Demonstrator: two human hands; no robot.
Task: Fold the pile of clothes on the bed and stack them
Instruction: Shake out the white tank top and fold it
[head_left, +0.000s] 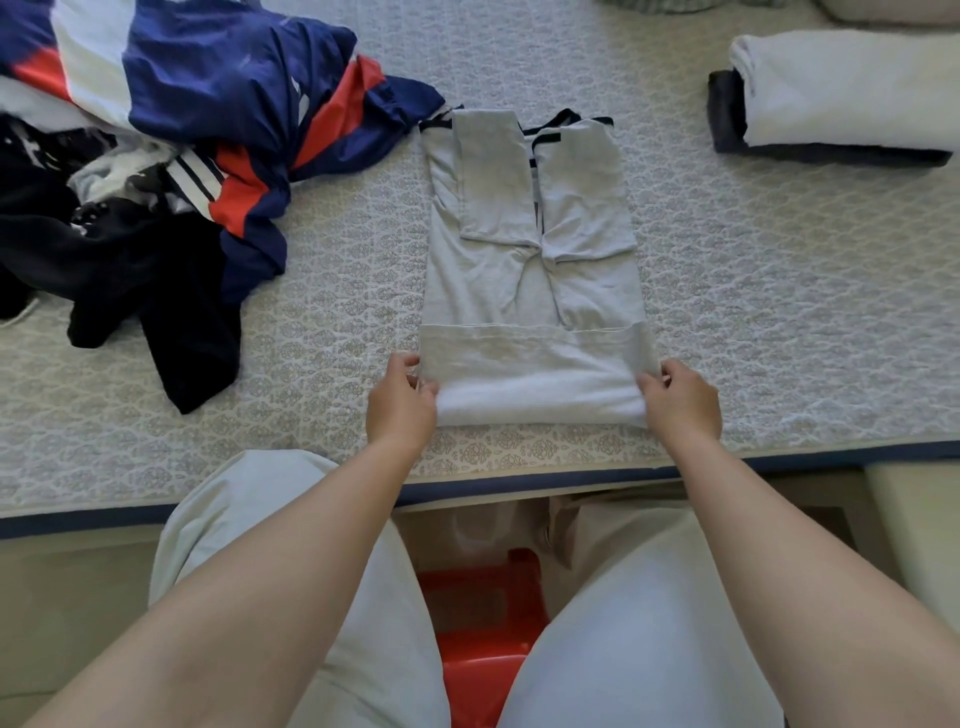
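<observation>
Grey shirt (530, 291) lying flat near the bed's (779, 312) front edge, sleeves folded inward, bottom hem turned up. Left hand (402, 402) and right hand (680, 397) pinch the two ends of the turned-up fold, fingers curled around the cloth. Unfolded pile of clothes (171, 171) toward the back-left corner, just beside the shirt's collar. Folded stack (836, 98), white over dark, toward the back-right corner, well apart. Bare bedspread lies between shirt and stack.
</observation>
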